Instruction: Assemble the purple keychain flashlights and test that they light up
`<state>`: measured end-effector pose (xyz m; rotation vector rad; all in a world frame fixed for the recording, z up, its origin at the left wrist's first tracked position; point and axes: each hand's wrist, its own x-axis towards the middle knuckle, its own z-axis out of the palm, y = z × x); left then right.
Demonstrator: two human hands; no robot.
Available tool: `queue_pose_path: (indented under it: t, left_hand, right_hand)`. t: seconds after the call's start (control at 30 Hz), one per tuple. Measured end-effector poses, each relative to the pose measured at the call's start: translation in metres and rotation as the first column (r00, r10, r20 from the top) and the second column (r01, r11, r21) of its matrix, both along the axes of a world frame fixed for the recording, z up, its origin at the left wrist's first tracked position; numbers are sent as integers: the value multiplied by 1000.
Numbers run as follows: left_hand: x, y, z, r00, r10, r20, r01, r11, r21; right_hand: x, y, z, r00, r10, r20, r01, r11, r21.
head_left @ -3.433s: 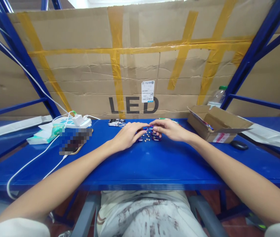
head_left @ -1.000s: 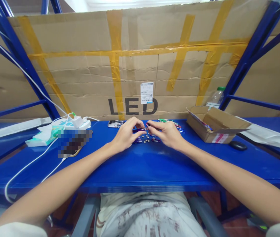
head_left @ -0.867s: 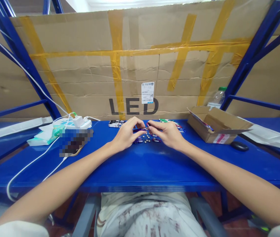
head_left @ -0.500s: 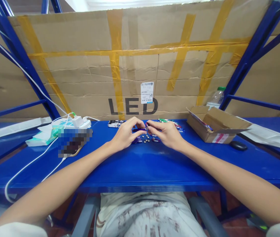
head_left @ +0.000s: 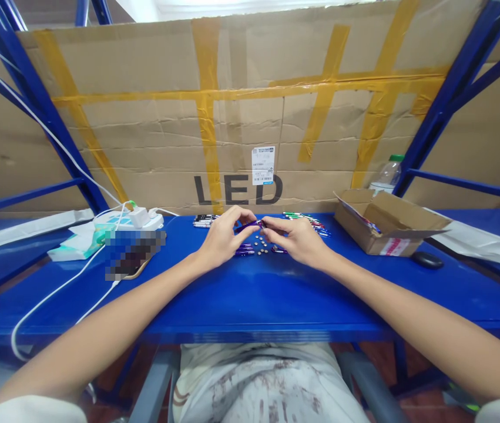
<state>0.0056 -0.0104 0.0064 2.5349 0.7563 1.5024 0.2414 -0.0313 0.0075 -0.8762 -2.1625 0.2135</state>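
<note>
My left hand (head_left: pixel 222 236) is closed around a slim purple pen barrel (head_left: pixel 246 225), held slightly tilted above the table. At the barrel's right end, the fingertips of my right hand (head_left: pixel 299 238) pinch a small dark purple piece (head_left: pixel 262 223). The two parts meet or nearly meet; fingers hide the exact joint. Below the hands lie several small round metal pieces (head_left: pixel 262 251). Purple pen parts (head_left: pixel 244 251) lie by my left fingers, and another purple part (head_left: pixel 278 250) sits under my right hand.
Black and white pens (head_left: pixel 204 221) lie behind my left hand, multicoloured pens (head_left: pixel 306 221) behind my right. An open cardboard box (head_left: pixel 391 226) and a black mouse (head_left: pixel 426 259) are at right. A phone (head_left: pixel 137 255), power strip (head_left: pixel 155 222) and cables occupy the left. Cardboard (head_left: pixel 153 141) walls the back.
The purple barrel in my left hand has risen and tilted up toward the right. The piece in my right fingers has come to its end.
</note>
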Motion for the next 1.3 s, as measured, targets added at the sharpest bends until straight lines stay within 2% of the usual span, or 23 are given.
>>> queue_pose_path:
  t: [0.13, 0.43, 0.63, 0.9, 1.1, 1.3]
  left_hand:
    - [-1, 0, -1, 996, 31, -86, -31, 1000, 4]
    - [-2, 0, -1, 977, 20, -213, -26, 999, -25]
    - [-5, 3, 1, 969, 1, -249, -18, 998, -65]
    - [-12, 11, 0, 933, 10, -359, -25, 999, -39]
    - [-14, 8, 6, 869, 7, -494, -25, 999, -30]
    - [-17, 4, 13, 810, -106, -577, -8, 982, -191]
  right_hand:
    - [4, 4, 1, 1000, -15, -6, 15, 1000, -7]
    - [8, 8, 3, 999, -7, -35, 5, 999, -36]
    - [9, 8, 5, 997, -32, -64, 25, 994, -102]
    - [11, 10, 7, 998, -51, -42, 41, 978, -204]
    - [14, 16, 2, 1000, 9, 30, 0, 959, -283]
    - [17, 14, 4, 977, 152, 152, -82, 916, -393]
